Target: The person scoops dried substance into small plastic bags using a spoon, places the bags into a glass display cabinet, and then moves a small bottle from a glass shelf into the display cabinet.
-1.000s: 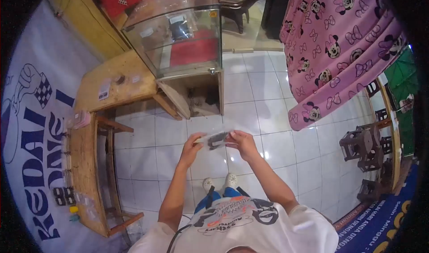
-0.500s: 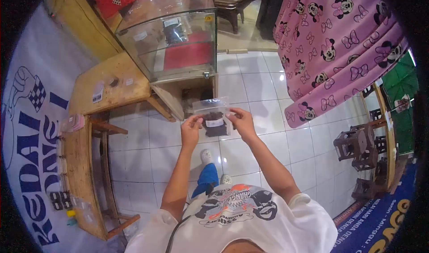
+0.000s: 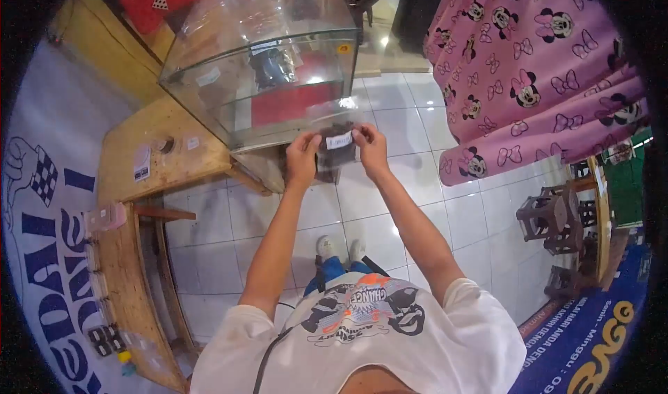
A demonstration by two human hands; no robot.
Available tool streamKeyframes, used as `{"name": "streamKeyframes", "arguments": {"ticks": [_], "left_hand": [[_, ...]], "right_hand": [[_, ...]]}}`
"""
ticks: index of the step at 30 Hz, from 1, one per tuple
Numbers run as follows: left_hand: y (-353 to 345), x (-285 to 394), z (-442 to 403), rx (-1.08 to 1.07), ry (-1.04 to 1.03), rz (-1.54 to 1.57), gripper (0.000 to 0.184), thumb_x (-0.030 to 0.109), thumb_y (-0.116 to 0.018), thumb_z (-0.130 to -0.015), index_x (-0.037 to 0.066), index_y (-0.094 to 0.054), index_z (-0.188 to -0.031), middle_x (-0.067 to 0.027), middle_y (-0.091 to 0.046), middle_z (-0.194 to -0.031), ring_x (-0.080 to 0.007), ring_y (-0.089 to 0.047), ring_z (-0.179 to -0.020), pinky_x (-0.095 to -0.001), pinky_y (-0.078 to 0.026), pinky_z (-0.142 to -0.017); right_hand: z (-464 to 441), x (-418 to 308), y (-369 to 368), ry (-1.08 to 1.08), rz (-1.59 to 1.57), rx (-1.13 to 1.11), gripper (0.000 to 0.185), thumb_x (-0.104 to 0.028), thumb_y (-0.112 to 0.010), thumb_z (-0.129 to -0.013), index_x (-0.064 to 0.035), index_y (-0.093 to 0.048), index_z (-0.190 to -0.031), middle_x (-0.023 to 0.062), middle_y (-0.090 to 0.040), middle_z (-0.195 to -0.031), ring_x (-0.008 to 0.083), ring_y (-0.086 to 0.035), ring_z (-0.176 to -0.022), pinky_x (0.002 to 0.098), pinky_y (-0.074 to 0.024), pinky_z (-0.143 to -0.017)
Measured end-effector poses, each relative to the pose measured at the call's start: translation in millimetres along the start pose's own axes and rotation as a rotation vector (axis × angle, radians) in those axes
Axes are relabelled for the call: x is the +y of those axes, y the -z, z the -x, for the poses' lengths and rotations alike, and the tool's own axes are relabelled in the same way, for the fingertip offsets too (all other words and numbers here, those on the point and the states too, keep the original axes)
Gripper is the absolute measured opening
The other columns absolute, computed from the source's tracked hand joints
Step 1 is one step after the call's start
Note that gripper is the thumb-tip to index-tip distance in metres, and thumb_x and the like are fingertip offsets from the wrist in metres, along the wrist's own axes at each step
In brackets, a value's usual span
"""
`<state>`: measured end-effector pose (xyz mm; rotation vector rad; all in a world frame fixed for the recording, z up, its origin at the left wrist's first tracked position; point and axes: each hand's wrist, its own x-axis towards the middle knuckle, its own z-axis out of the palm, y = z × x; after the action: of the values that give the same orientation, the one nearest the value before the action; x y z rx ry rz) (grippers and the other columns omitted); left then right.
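Between my two hands is a clear plastic bag with dark contents and a white label with writing on its front. My left hand pinches the bag's left edge. On the opposite edge, the fingers of my right hand are closed near the label. The bag is held up in front of the glass display case, close to its lower front corner. Inside the case, another bag with dark contents and a red panel show through the glass.
At left stands a wooden table with a pink box near its edge. A pink patterned curtain hangs at right. Brown plastic stools are stacked beyond it. White tiles cover the floor.
Both hands have raised the bag and brought it toward the display case, which now appears closer. My feet have shifted and now stand side by side.
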<state>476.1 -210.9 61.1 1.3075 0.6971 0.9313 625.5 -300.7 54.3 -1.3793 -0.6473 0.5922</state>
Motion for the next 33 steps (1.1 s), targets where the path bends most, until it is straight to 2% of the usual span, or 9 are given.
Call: {"name": "streamKeyframes", "arguments": {"ticks": [10, 15, 19, 20, 22, 24, 26, 30, 33], "left_hand": [[-35, 11, -43, 0.128, -0.208, -0.091, 0.018, 0.015, -0.057, -0.094, 0.001, -0.061, -0.105, -0.0034, -0.062, -0.095, -0.0125, -0.055, -0.091, -0.0264, -0.043, -0.084], [-40, 10, -8, 0.217, -0.141, -0.334, 0.018, 0.017, -0.055, -0.095, 0.001, -0.059, -0.105, -0.0039, -0.061, -0.098, -0.0134, -0.054, -0.093, -0.0279, -0.042, -0.083], [-31, 5, 63, 0.297, -0.21, -0.184, 0.022, 0.018, -0.051, -0.097, -0.001, -0.056, -0.108, -0.0063, -0.061, -0.101, -0.0143, -0.056, -0.096, -0.0281, -0.043, -0.087], [-26, 5, 84, 0.324, -0.206, -0.158, 0.024, 0.02, -0.049, -0.098, -0.001, -0.055, -0.109, -0.0067, -0.06, -0.103, -0.0149, -0.055, -0.099, -0.029, -0.043, -0.088], [-6, -9, 132, 0.415, -0.098, -0.206, 0.025, 0.023, -0.045, -0.1, 0.0, -0.054, -0.106, -0.0074, -0.056, -0.108, -0.0162, -0.052, -0.102, -0.0308, -0.041, -0.092], [26, -40, 177, 0.547, -0.117, 0.012, 0.031, 0.023, -0.046, -0.1, 0.0, -0.047, -0.12, -0.0117, -0.056, -0.114, -0.0215, -0.053, -0.108, -0.0352, -0.038, -0.097], [35, -17, 215, 0.627, -0.089, 0.295, 0.023, 0.02, -0.042, -0.1, 0.002, -0.046, -0.114, -0.0115, -0.051, -0.113, -0.0188, -0.05, -0.104, -0.0308, -0.038, -0.093], [109, -12, 263, 0.572, -0.227, 0.274, 0.028, 0.019, -0.042, -0.1, 0.002, -0.041, -0.122, -0.0138, -0.051, -0.118, -0.0204, -0.05, -0.108, -0.0318, -0.039, -0.094], [159, -1, 274, 0.779, -0.242, 0.335, 0.037, 0.018, -0.044, -0.1, 0.0, -0.037, -0.131, -0.0122, -0.049, -0.123, -0.0205, -0.049, -0.112, -0.0335, -0.04, -0.094]], "right_hand": [[-72, 12, -2, 0.141, 0.04, -0.083, 0.012, -0.01, -0.058, -0.091, 0.0009, -0.057, -0.096, 0.0072, -0.06, -0.087, 0.0147, -0.055, -0.083, 0.0294, -0.0446, -0.077], [-39, 0, 21, 0.1, 0.112, -0.188, 0.01, -0.01, -0.057, -0.092, -0.0006, -0.058, -0.097, 0.0011, -0.058, -0.086, 0.0107, -0.053, -0.082, 0.0251, -0.0435, -0.077], [25, -23, 32, 0.094, 0.187, -0.356, 0.013, -0.011, -0.061, -0.09, 0.0008, -0.058, -0.095, 0.0058, -0.058, -0.08, 0.0136, -0.054, -0.075, 0.028, -0.0452, -0.071], [43, -34, 32, 0.086, 0.19, -0.414, 0.015, -0.011, -0.062, -0.089, 0.0014, -0.058, -0.096, 0.0085, -0.059, -0.079, 0.0159, -0.055, -0.073, 0.0296, -0.0461, -0.07], [75, -16, 27, 0.411, 0.245, -0.476, 0.018, -0.012, -0.064, -0.087, 0.0014, -0.059, -0.098, 0.0146, -0.061, -0.084, 0.0233, -0.061, -0.076, 0.0326, -0.048, -0.071], [101, -23, 12, 0.346, 0.175, -0.753, 0.02, -0.012, -0.064, -0.087, 0.0007, -0.06, -0.101, 0.0161, -0.064, -0.091, 0.0291, -0.064, -0.083, 0.0362, -0.0495, -0.075], [128, -26, -14, 0.345, 0.139, -0.879, 0.02, -0.012, -0.063, -0.088, 0.0003, -0.059, -0.104, 0.0166, -0.064, -0.096, 0.0307, -0.064, -0.088, 0.0376, -0.0494, -0.077], [174, -31, -83, 0.301, 0.19, -1.191, 0.024, -0.008, -0.058, -0.09, -0.0005, -0.054, -0.113, 0.0185, -0.061, -0.108, 0.0344, -0.06, -0.099, 0.0408, -0.048, -0.083], [198, -31, -137, 0.434, 0.005, -1.145, 0.026, -0.006, -0.055, -0.09, -0.0011, -0.053, -0.115, 0.0192, -0.059, -0.111, 0.0361, -0.058, -0.103, 0.0416, -0.0463, -0.087]]}}
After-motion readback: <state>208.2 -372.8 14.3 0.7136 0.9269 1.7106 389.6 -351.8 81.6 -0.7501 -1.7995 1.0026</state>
